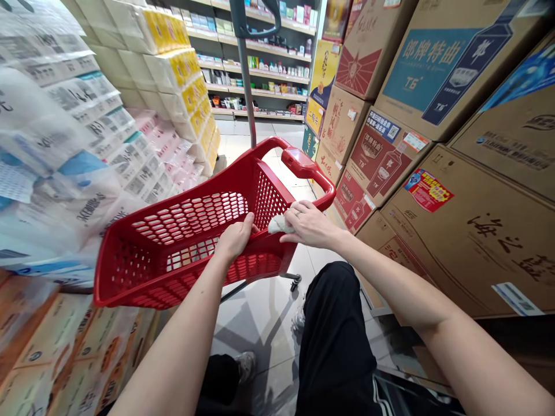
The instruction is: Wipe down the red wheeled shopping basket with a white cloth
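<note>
- Your right hand [309, 224] lies over the near rim of the red plastic shopping basket [130, 254], its fingers [299, 207] together and pressed down on a crumpled white cloth [280, 225].
- The cloth sits on that rim, between your hands. Much of it is hidden under your right hand, so you can't see its full shape, and the picture doesn't settle its exact material.
- Your left hand [234, 237] rests on the same rim, just beside the cloth. Its fingers curl out of clear view, so I can't tell whether they are clamped on the rim.
- The basket's perforated walls are red mesh, and it stands on a grey metal pole [245, 75] with a red handle [301, 163] at the far end. One caster [295, 282] shows below it.
- The pale floor tiles [260, 329] run between your black trousers [333, 346] and the stacks.
- Cardboard liquor cartons [455, 63] are piled on your right, and wrapped tissue packs [65, 144] on your left, both bent and cut off by the frame's edges.
- Far ahead, store shelves [260, 63] carry small packaged goods, too small to read.
</note>
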`<move>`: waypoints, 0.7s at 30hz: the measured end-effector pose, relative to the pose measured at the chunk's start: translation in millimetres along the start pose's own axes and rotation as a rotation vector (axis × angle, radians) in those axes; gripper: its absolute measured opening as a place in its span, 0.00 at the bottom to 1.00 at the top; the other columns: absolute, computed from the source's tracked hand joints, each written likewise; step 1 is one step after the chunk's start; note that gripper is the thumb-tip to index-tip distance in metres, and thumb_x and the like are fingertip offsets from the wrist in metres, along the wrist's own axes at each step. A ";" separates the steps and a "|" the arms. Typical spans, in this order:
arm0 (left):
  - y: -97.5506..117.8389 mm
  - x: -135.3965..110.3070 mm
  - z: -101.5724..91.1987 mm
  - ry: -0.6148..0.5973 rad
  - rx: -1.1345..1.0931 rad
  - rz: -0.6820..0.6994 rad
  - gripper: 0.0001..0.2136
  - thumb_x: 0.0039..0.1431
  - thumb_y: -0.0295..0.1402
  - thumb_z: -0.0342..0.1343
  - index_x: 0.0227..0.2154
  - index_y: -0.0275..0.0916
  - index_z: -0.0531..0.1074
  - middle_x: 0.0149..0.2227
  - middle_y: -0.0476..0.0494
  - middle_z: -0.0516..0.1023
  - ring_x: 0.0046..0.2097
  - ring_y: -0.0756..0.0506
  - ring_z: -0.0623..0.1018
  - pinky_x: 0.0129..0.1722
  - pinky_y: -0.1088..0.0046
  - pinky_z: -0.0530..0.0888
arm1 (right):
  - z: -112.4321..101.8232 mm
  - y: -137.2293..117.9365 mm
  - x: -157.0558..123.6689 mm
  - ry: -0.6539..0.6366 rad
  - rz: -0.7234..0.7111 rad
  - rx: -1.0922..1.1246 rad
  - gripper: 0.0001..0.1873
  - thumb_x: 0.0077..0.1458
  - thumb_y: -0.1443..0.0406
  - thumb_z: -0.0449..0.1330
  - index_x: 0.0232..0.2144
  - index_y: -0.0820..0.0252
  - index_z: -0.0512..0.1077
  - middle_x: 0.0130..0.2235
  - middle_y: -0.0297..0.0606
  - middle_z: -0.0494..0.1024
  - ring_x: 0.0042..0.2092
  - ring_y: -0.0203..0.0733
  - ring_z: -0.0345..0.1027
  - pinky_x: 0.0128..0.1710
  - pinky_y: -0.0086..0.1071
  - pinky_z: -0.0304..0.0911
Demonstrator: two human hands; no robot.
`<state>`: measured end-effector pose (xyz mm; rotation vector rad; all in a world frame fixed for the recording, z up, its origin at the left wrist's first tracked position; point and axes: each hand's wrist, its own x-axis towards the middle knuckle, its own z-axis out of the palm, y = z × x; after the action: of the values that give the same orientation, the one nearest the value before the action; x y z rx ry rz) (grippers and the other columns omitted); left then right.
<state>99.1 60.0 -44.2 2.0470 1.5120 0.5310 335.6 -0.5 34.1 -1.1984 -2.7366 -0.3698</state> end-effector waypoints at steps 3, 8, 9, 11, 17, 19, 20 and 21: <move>3.4 -1.8 -1.0 0.021 0.008 -0.011 0.34 0.61 0.52 0.27 0.26 0.40 0.78 0.30 0.43 0.79 0.35 0.43 0.75 0.42 0.69 0.67 | 11.5 6.6 2.5 0.050 0.009 -0.072 0.20 0.62 0.57 0.50 0.49 0.65 0.63 0.44 0.48 0.72 0.49 0.48 0.62 0.50 0.42 0.53; 7.8 -1.9 -1.3 0.030 0.025 -0.033 0.34 0.61 0.51 0.27 0.24 0.39 0.77 0.28 0.43 0.79 0.34 0.42 0.75 0.40 0.69 0.66 | 15.9 53.2 -19.8 0.161 -0.101 -0.122 0.20 0.63 0.57 0.49 0.52 0.61 0.64 0.45 0.46 0.73 0.49 0.48 0.61 0.51 0.44 0.51; 7.8 -1.5 -1.0 0.029 0.028 -0.031 0.34 0.61 0.51 0.27 0.24 0.39 0.77 0.28 0.43 0.79 0.34 0.42 0.75 0.40 0.69 0.66 | 14.2 65.5 -26.3 0.178 -0.105 -0.120 0.20 0.63 0.56 0.49 0.53 0.61 0.64 0.46 0.45 0.73 0.50 0.49 0.61 0.52 0.44 0.51; 7.4 -0.6 -0.1 0.023 0.027 -0.019 0.34 0.62 0.51 0.27 0.25 0.40 0.77 0.28 0.44 0.78 0.34 0.42 0.74 0.40 0.69 0.66 | 10.4 87.5 -37.3 0.203 -0.111 -0.118 0.20 0.63 0.58 0.50 0.54 0.60 0.63 0.48 0.45 0.72 0.53 0.49 0.59 0.55 0.45 0.50; 3.2 1.4 3.2 0.022 0.055 -0.063 0.34 0.61 0.52 0.29 0.28 0.39 0.78 0.32 0.42 0.80 0.38 0.41 0.75 0.41 0.69 0.67 | 16.5 96.4 -35.8 0.246 -0.095 -0.110 0.18 0.64 0.63 0.48 0.53 0.59 0.65 0.45 0.43 0.73 0.52 0.47 0.60 0.56 0.44 0.51; 2.0 2.9 4.3 0.018 0.040 -0.076 0.34 0.60 0.53 0.29 0.29 0.39 0.78 0.34 0.42 0.80 0.39 0.41 0.75 0.42 0.68 0.67 | 23.8 81.2 -27.5 0.261 -0.063 -0.100 0.17 0.63 0.64 0.49 0.52 0.59 0.67 0.43 0.43 0.74 0.49 0.47 0.60 0.54 0.44 0.52; 1.8 3.9 4.9 0.014 0.018 -0.071 0.34 0.60 0.53 0.28 0.30 0.39 0.78 0.35 0.42 0.80 0.39 0.41 0.75 0.43 0.68 0.67 | 27.4 72.9 -23.4 0.267 -0.054 -0.092 0.17 0.62 0.65 0.49 0.52 0.59 0.67 0.43 0.43 0.74 0.48 0.47 0.60 0.53 0.43 0.52; 1.8 4.8 5.5 0.009 -0.012 -0.063 0.35 0.60 0.53 0.28 0.31 0.39 0.78 0.35 0.43 0.80 0.39 0.41 0.75 0.44 0.68 0.67 | 30.8 65.0 -19.7 0.275 -0.044 -0.082 0.17 0.62 0.65 0.50 0.51 0.59 0.67 0.43 0.43 0.74 0.48 0.47 0.60 0.52 0.43 0.52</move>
<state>105.2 63.1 -47.4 1.9833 1.5696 0.5234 396.1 36.6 11.3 -1.0197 -2.5354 -0.6080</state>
